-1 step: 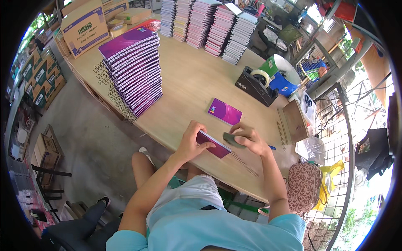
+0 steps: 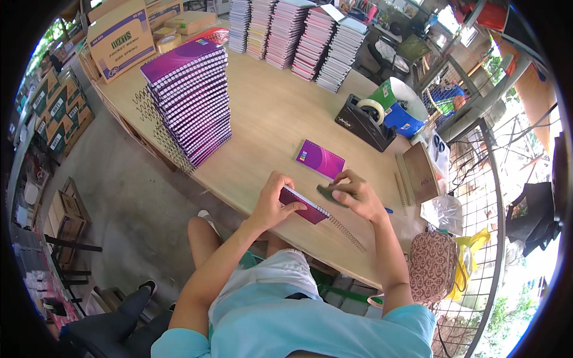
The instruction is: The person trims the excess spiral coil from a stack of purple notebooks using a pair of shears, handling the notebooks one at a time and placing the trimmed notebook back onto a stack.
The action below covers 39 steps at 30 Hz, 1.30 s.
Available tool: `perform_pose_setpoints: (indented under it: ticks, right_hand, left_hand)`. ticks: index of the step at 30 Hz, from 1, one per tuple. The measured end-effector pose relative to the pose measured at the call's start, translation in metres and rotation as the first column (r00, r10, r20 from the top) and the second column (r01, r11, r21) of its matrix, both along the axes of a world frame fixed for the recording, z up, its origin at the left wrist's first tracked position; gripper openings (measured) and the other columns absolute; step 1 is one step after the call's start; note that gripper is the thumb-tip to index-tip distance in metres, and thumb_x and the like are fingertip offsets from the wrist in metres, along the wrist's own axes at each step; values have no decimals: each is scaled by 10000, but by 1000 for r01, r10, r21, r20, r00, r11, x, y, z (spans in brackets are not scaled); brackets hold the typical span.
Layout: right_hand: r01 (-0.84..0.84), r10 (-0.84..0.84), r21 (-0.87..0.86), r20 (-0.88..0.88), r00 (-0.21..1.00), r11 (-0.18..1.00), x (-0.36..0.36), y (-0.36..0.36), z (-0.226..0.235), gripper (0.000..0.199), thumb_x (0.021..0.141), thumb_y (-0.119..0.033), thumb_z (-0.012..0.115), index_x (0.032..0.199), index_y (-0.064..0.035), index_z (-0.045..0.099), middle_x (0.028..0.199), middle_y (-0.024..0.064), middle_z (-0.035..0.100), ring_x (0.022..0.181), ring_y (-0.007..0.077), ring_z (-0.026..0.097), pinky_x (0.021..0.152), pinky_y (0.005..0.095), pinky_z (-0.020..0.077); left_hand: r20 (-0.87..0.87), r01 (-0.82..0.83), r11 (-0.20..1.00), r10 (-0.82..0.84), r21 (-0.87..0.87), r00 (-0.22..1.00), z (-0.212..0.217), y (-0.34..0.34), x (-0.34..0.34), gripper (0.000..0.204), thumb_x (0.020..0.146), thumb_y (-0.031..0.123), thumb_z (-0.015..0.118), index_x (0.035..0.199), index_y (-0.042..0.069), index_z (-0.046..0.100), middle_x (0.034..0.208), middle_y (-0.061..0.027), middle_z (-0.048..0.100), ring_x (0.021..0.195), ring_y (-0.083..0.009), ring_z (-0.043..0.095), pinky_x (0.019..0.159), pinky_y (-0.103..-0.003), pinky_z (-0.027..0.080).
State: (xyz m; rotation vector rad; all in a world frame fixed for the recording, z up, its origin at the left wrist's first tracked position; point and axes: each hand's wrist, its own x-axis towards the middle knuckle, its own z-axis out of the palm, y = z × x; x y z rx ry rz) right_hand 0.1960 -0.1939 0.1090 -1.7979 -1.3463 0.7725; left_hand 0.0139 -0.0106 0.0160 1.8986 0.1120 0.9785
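Observation:
My left hand (image 2: 274,203) grips a small purple notebook (image 2: 313,215) near the table's front edge, thumb on its cover and fingers behind. A metal spiral coil (image 2: 347,231) runs into the holes along the notebook's upper edge. Its long free end sticks out past the right corner, over the table. Pinched between the thumb and fingers of my right hand (image 2: 359,196) is a dark green, flat pad (image 2: 329,196), just above the coil; its exact kind is unclear. Another purple notebook (image 2: 321,159) lies flat just beyond my hands.
A tall stack of purple notebooks (image 2: 191,107) stands at left, with loose coils (image 2: 156,128) beside it. Several paper stacks (image 2: 289,36) line the far edge. A black tape dispenser (image 2: 365,124), a brown box (image 2: 419,173) and a patterned bag (image 2: 434,265) are at right.
My right hand and the dark pad have shifted slightly, and the pad is tilted differently. The coil's free end sits a little closer to the notebook. My left hand stays in place.

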Motion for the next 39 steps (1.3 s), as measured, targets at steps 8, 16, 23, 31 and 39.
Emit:
perform_pose_setpoints:
  ticks: [8, 16, 23, 31, 39]
  right_hand:
    - [108, -108, 7, -37, 993, 994, 4, -9, -12, 490, 887, -425, 608, 1064, 12, 744, 1178, 136, 609, 1023, 265, 605, 893, 371, 468]
    - [41, -32, -77, 115, 993, 996, -8, -7, -21, 540, 873, -450, 599, 1026, 50, 734, 1192, 154, 617, 1038, 277, 611, 905, 369, 465]
    - [36, -25, -93, 116, 993, 995, -8, -12, -22, 668, 881, -552, 534, 1063, 61, 729, 1135, 143, 619, 996, 257, 621, 854, 370, 493]
    - [-29, 32, 42, -58, 998, 999, -19, -5, -15, 476, 902, -419, 602, 1053, 13, 736, 1149, 145, 627, 984, 266, 641, 856, 375, 501]
    - [-40, 39, 39, 27, 999, 998, -15, 7, -12, 479, 884, -407, 632, 1085, 15, 740, 1176, 142, 605, 1011, 264, 601, 850, 381, 485]
  left_hand:
    - [-19, 17, 1000, -17, -11, 1000, 3, -1, -3, 586, 642, 319, 920, 976, 63, 513, 918, -92, 506, 835, -273, 528, 731, -375, 458]
    - [-17, -1, 1000, 2, 25, 1000, 4, -5, -2, 599, 632, 315, 925, 975, 68, 501, 917, -88, 496, 828, -271, 529, 717, -379, 458]
    - [-32, 34, 999, -33, 28, 999, 2, -5, -2, 607, 611, 302, 933, 959, 70, 493, 888, -87, 477, 796, -271, 512, 699, -384, 449]
    - [4, 54, 998, -54, 28, 999, -1, -7, 0, 618, 602, 290, 938, 968, 62, 495, 886, -90, 486, 802, -281, 519, 704, -388, 450]
    - [-42, 72, 997, -72, 4, 997, -5, -8, -4, 632, 617, 280, 934, 1001, 57, 484, 897, -99, 498, 816, -290, 536, 719, -398, 462]
